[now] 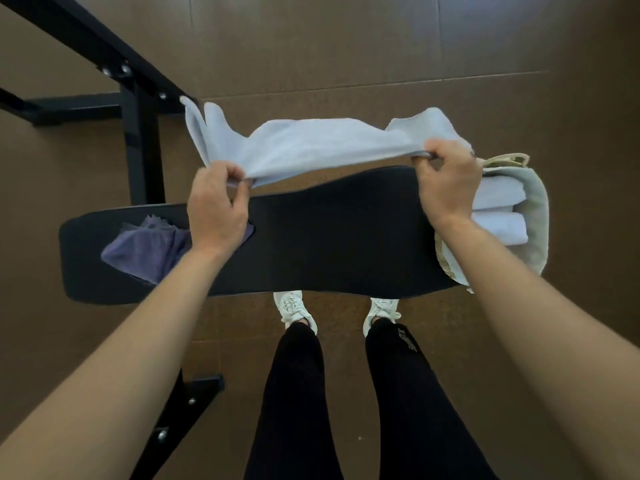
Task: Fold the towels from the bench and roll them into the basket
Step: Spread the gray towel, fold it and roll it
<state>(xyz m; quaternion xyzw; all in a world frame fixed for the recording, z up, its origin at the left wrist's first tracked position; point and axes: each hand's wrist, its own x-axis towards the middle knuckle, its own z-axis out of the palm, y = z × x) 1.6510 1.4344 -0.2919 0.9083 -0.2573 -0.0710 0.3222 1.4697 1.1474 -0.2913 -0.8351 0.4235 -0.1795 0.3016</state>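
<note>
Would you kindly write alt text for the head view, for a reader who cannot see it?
A person's left hand and right hand each pinch an edge of a light blue towel, holding it spread above a black bench. A purple towel lies on the bench's left end; a cloth basket with rolled white towels sits at its right.

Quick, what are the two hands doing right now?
Left hand: pinching one end of the pale blue cloth towel.
Right hand: gripping that towel's other end.
</note>
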